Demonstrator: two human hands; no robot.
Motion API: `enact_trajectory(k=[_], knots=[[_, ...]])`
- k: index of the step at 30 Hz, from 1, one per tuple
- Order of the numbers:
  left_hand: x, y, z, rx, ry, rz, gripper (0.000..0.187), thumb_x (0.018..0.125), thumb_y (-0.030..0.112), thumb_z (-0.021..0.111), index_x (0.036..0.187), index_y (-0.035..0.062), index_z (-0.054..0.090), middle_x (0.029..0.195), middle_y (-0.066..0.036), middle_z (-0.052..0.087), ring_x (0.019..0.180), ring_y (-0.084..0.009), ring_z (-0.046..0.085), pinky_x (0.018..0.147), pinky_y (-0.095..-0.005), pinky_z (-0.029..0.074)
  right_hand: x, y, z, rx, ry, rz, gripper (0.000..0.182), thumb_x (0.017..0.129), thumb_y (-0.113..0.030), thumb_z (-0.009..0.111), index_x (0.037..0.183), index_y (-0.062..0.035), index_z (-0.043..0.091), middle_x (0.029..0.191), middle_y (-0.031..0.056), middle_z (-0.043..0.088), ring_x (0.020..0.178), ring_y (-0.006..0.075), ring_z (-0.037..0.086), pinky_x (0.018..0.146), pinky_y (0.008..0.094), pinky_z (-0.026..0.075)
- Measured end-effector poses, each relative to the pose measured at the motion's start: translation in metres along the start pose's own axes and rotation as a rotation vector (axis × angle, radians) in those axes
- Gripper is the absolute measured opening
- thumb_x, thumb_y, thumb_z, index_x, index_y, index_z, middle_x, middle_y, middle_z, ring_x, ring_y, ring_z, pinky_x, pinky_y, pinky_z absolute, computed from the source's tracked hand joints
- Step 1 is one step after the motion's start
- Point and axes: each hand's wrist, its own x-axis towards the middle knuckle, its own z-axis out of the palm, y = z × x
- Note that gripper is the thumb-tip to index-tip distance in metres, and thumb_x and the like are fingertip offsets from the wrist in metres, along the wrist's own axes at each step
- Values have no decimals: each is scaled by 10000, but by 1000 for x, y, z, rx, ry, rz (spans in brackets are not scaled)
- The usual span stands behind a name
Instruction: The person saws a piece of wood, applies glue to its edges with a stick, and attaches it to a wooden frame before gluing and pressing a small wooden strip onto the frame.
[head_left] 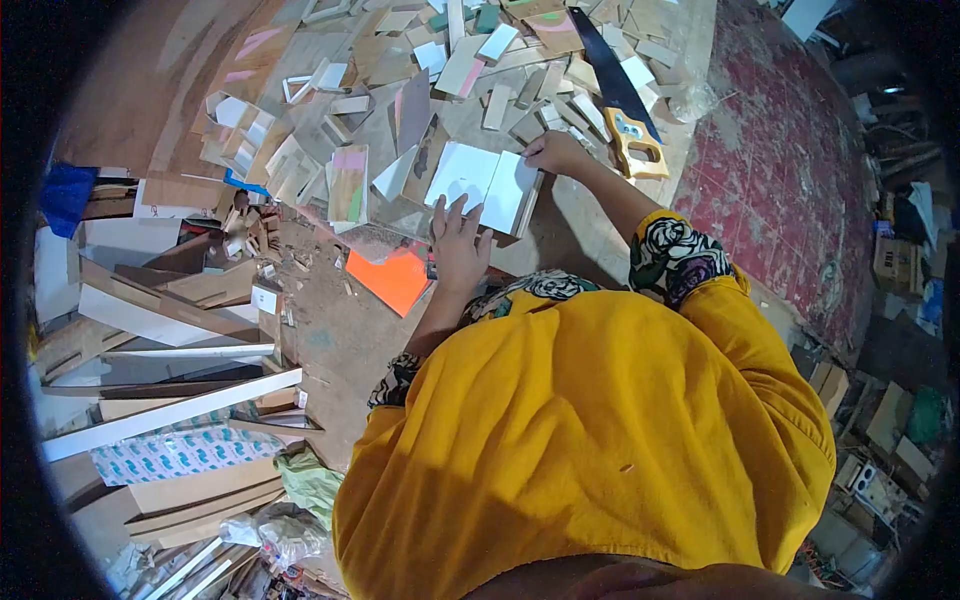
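Two white-faced boards lie side by side on the worktable, the left white board [462,172] and the right white board [508,192], with a thin seam between them. My left hand [460,240] rests with spread fingers on the lower edge of the left board. At the upper right corner of the right board, my right hand [558,153] has its fingers closed on the edge. A handsaw [638,145] with a yellow handle lies just right of my right hand. Below my left hand is a bright orange sheet [392,280].
Many wood offcuts [495,105] cover the far part of the table. A striped wood block [348,185] lies to the left. Long boards and strips [180,410] are piled at lower left. A dusty red surface [770,170] extends on the right, with clutter beyond it.
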Motion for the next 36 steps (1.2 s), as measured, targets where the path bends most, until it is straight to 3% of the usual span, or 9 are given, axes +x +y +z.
enact_trajectory(k=[17,19,20,23,27,29,31,33,36], knots=[[1,-5,8,-20,-4,21,407,717,139,644,1105,61,545,1245,-126,421,1242,-396,236,1002,-485,249,0,12,7,51,-28,-54,285,660,-225,630,903,-81,664,825,99,654,750,235,617,715,317,469],[2,-3,4,-67,34,17,459,714,151,647,1143,58,511,1252,-141,410,1241,-405,233,1002,-498,242,-1,8,4,276,28,-7,272,684,-192,625,911,-46,653,757,82,647,676,192,604,644,299,472],[1,-4,2,-73,40,33,480,723,158,635,1168,56,486,1262,-150,397,1241,-411,232,1003,-503,237,-1,8,-3,530,-4,153,226,700,-147,626,883,-16,633,668,52,598,600,139,566,557,262,454],[-1,-3,-6,-42,13,26,440,740,167,609,1155,69,501,1272,-132,388,1257,-389,222,1011,-471,239,5,27,-36,881,-16,219,186,704,-114,627,864,-22,608,638,37,554,551,117,539,493,241,428],[-10,-6,-13,-110,63,44,397,720,92,583,1111,49,530,1147,-136,475,1142,-370,373,955,-459,306,2,35,-69,1099,458,374,109,743,-44,579,847,-11,587,659,24,539,532,117,504,477,229,413],[-17,-13,-12,-160,102,54,379,711,69,571,1086,31,536,1060,-138,513,1050,-338,450,918,-447,335,16,73,-71,1188,506,194,93,759,-39,574,845,-4,586,654,20,527,555,119,503,493,220,421],[-28,-21,-11,-205,115,-34,370,709,55,568,1074,4,529,1007,-158,527,1002,-341,479,885,-425,362,26,90,-83,1280,422,201,104,752,-22,582,854,-3,583,642,18,514,572,118,498,524,227,441],[-33,-31,-8,-215,140,-119,366,712,52,571,1070,-8,523,999,-161,534,989,-335,490,868,-409,374,32,95,-87,1132,550,254,276,728,-36,617,995,17,569,765,54,565,679,133,549,594,238,477],[-32,-40,-6,-333,242,-311,368,720,55,585,1071,-29,511,1011,-166,542,983,-309,503,841,-377,391,25,71,-103,-47,692,340,437,690,-128,662,1092,-4,543,880,146,604,787,217,604,661,301,492]])
